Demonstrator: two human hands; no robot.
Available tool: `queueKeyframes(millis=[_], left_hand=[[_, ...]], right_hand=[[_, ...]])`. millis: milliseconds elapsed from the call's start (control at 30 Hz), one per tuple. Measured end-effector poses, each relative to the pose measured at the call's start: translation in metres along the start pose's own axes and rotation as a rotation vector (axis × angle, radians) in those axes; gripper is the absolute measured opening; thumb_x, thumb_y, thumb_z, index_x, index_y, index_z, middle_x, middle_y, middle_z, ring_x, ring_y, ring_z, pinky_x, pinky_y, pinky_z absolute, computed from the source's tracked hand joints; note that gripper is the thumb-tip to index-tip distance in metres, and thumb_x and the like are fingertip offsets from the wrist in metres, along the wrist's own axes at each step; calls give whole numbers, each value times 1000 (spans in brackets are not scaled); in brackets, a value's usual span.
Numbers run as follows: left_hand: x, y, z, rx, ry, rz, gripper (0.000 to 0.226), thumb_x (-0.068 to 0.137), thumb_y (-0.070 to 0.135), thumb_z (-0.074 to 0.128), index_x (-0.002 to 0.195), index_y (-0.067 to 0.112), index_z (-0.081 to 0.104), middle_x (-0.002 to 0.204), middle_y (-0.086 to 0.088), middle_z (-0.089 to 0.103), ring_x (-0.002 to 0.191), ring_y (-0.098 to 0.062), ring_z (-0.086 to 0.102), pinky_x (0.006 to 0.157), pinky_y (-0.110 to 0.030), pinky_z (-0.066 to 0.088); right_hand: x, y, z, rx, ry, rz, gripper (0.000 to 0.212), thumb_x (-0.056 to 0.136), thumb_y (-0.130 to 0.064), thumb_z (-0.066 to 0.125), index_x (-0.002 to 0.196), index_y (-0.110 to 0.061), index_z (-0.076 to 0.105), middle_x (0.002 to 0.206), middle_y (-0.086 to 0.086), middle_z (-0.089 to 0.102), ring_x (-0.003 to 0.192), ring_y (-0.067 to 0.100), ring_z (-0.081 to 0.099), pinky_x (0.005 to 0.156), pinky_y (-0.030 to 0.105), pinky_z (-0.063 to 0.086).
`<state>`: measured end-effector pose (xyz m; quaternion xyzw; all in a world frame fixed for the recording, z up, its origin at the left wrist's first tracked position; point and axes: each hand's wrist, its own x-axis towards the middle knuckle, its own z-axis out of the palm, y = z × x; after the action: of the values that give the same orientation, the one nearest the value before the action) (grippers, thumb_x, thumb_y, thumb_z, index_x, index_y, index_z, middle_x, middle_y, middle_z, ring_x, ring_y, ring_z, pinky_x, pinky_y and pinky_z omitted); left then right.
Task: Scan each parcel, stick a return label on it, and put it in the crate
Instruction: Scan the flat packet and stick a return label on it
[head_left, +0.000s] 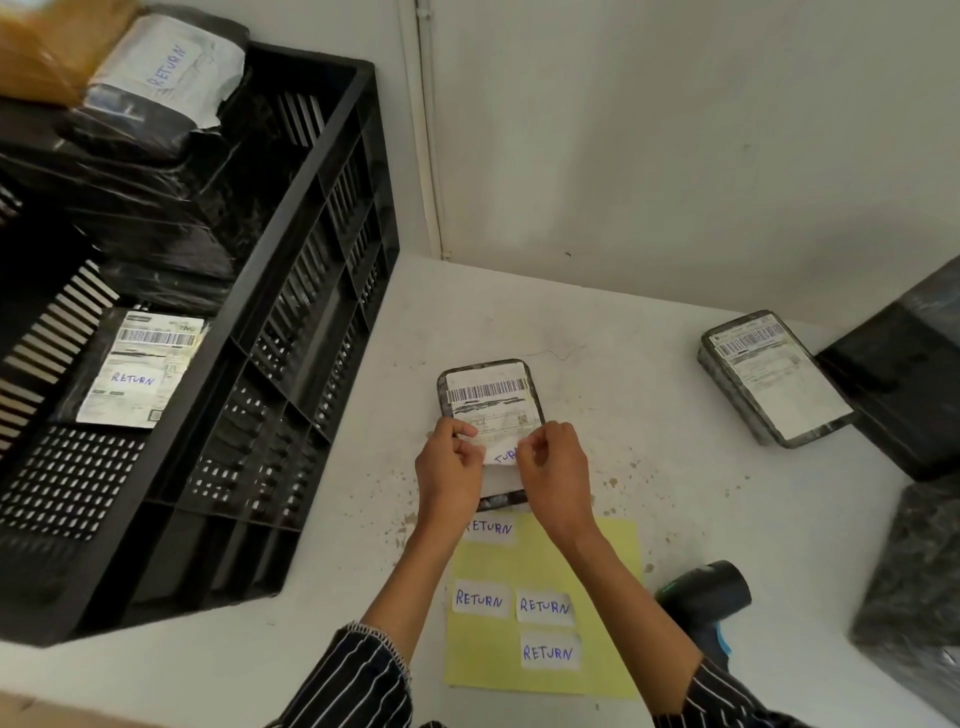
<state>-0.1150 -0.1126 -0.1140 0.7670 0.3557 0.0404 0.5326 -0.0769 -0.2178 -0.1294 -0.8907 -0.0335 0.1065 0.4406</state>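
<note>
A small dark-wrapped parcel (488, 410) lies flat near the middle of the white surface (649, 415), its shipping slip with the barcode facing up. Both hands meet over its near half. The left hand (449, 467) pinches the left end of a white return label (501, 457) between thumb and fingers, and the right hand (553, 467) pinches the right end the same way — only the letters "TUR" show between them. The label sits against the slip, though whether it is pressed down flat cannot be told.

Just nearer than the parcel lies a yellow sheet (602, 551) carrying four more handwritten labels. To its right, near the front edge of the surface, rests a black scanner (706, 592). A second parcel (774, 376) lies toward the far right corner, slip up, touching a large black bundle (898, 374).

At the left edge stands a black slatted crate (291, 322) — inside it are black-wrapped parcels, one on the bottom (137, 369) and one on top of the pile (166, 70), both marked RETURN.
</note>
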Motion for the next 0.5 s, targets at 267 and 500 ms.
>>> queueKeyframes(millis=[267, 500], left_hand=[[9, -8, 4, -25, 100, 8, 29, 74, -8, 70, 91, 9, 54, 94, -7, 61, 71, -6, 53, 62, -3, 45], [8, -14, 11, 38, 151, 49, 28, 76, -10, 66, 87, 11, 52, 97, -10, 57, 68, -5, 53, 63, -3, 45]], right_hand=[[-2, 8, 17, -8, 134, -44, 11, 91, -17, 57, 83, -12, 51, 87, 0, 46, 74, 17, 49, 69, 31, 46], [0, 11, 22, -101, 169, -80, 11, 90, -16, 59, 84, -9, 54, 87, -2, 44, 73, 19, 49, 70, 36, 45]])
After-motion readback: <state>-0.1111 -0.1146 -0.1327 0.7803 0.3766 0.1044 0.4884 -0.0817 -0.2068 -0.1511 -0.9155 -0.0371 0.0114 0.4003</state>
